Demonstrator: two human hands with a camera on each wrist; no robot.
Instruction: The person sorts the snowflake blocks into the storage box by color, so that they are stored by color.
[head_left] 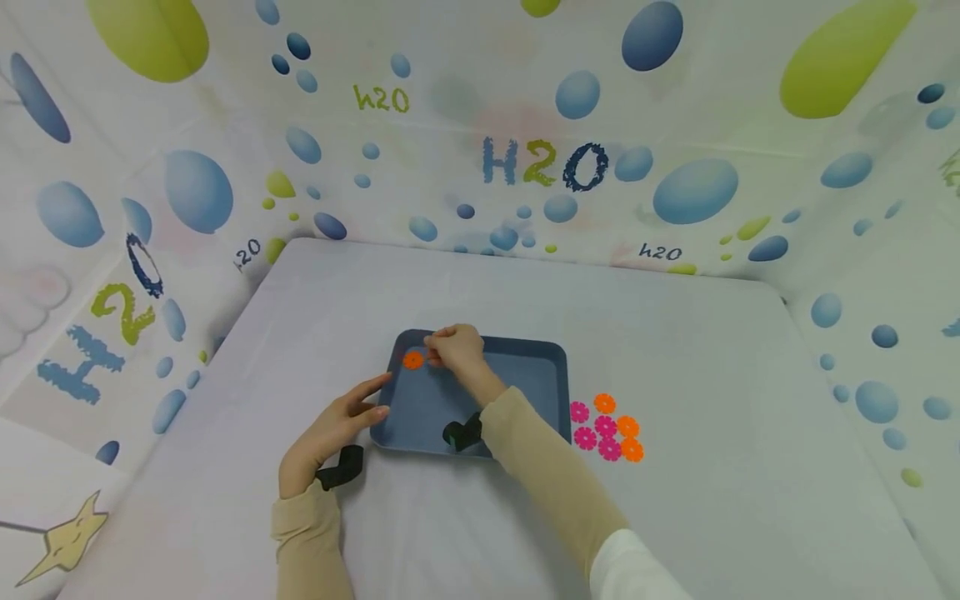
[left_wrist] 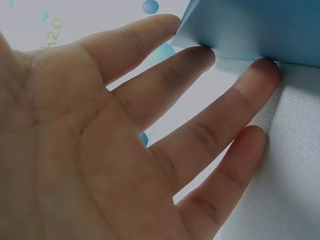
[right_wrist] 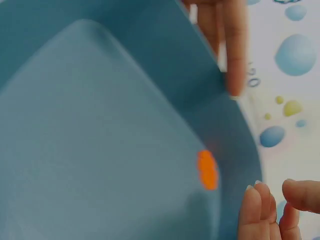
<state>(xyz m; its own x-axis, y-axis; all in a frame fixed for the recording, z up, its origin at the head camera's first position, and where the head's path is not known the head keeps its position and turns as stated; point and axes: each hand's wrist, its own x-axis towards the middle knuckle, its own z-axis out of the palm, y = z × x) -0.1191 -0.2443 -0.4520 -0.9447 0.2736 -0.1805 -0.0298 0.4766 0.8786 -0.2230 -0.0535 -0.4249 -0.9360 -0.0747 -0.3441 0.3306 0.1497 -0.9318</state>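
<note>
I watch the right hand (head_left: pixel 455 350) hover over the far left corner of the blue tray (head_left: pixel 525 379), fingers loosely curled with thumb and fingertips (right_wrist: pixel 260 210) a little apart and nothing between them. An orange flower disc (head_left: pixel 413 360) lies on the tray floor in that corner, just beside those fingertips and apart from them. The left hand (head_left: pixel 337 425) lies flat with straight fingers against the tray's left edge; the left wrist view shows its fingertips (left_wrist: pixel 200 55) touching the rim, gripping nothing. To the right of the tray, on the table (head_left: pixel 750 467), a cluster of pink and orange discs (head_left: pixel 607 429) sits close together, near the tray's right wall. My judgement: the left hand's press is worth holding firm, since the tray looks light and could slide on the cloth. The right hand should clear the corner straight up, so a fingertip does not flick the disc against the wall.
</note>
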